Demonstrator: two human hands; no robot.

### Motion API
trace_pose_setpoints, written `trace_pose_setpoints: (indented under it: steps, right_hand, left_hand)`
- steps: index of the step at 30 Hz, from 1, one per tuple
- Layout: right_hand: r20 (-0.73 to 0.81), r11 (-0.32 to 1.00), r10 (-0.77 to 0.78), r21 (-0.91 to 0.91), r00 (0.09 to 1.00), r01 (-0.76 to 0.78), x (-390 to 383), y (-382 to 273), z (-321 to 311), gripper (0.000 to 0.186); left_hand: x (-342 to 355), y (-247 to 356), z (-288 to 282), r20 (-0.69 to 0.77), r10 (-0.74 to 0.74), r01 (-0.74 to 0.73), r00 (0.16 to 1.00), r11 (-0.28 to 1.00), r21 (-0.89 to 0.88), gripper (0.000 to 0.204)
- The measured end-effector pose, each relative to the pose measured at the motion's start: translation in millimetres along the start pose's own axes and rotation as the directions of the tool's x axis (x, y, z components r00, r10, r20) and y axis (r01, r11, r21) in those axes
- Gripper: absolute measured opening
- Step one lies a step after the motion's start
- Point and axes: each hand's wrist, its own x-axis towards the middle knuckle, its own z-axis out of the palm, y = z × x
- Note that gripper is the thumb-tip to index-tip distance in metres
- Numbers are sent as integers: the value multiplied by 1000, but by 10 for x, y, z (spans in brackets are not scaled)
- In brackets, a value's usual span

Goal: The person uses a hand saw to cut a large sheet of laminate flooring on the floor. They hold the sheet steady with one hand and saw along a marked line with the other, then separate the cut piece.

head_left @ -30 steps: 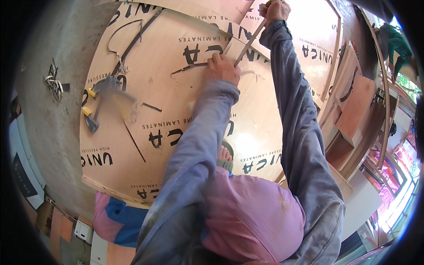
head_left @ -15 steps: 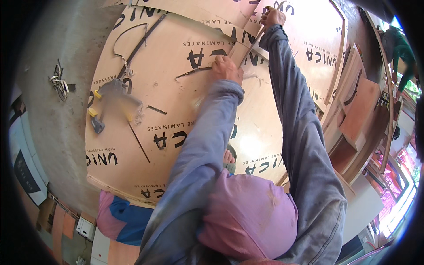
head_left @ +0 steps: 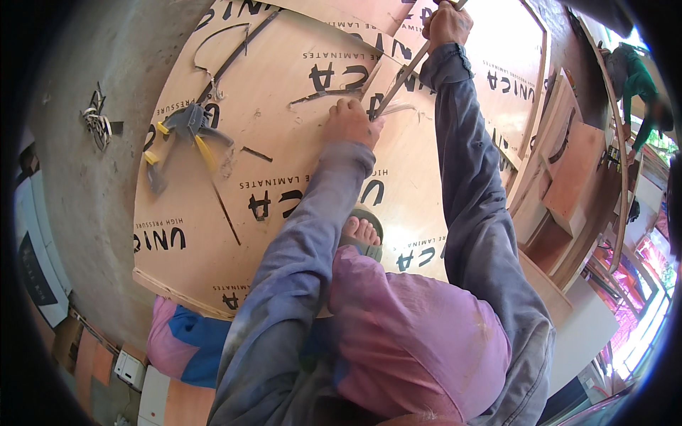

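My right hand [head_left: 447, 25] is closed round a long, thin grey-brown strip [head_left: 410, 69] near the top of the view, lying diagonally over a large printed laminate board [head_left: 177, 227]. Lower down, my left hand [head_left: 354, 122] has curled fingers at the strip's lower end, with the thumb against it. A narrow board piece [head_left: 378, 78] lies just beyond that hand. A grey-and-yellow clamp-like tool [head_left: 187, 124] and dark thin strips [head_left: 291, 101] rest on the board. My sandalled foot [head_left: 361, 231] is on the board between my forearms.
More printed boards [head_left: 508, 53] lie at top right, beside wooden box sections [head_left: 575, 170] and a long curved plank [head_left: 619, 213]. A tangle of scraps [head_left: 99, 121] is on the floor at left. A co-worker in green [head_left: 643, 92] bends at far right. White panels [head_left: 39, 241] lie at lower left.
My left hand has drawn slightly down toward me along the strip. My right hand stays high on it. More of my foot shows. The co-worker's arm has shifted.
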Motion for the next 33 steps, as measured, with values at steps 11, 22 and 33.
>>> trace_pose_setpoints:
  steps: [11, 22, 33]
  right_hand:
    - [97, 892, 216, 384, 972, -237, -41, 140, 20, 19]
    - [63, 878, 320, 355, 945, -321, 262, 736, 212, 15]
    - [48, 869, 270, 418, 962, -265, 205, 607, 131, 14]
  left_hand:
    - [117, 91, -67, 148, -63, 46, 987, 993, 111, 59]
    - [112, 228, 3, 146, -137, 112, 980, 980, 164, 50]
    - [155, 211, -109, 182, -110, 79, 977, 982, 171, 54]
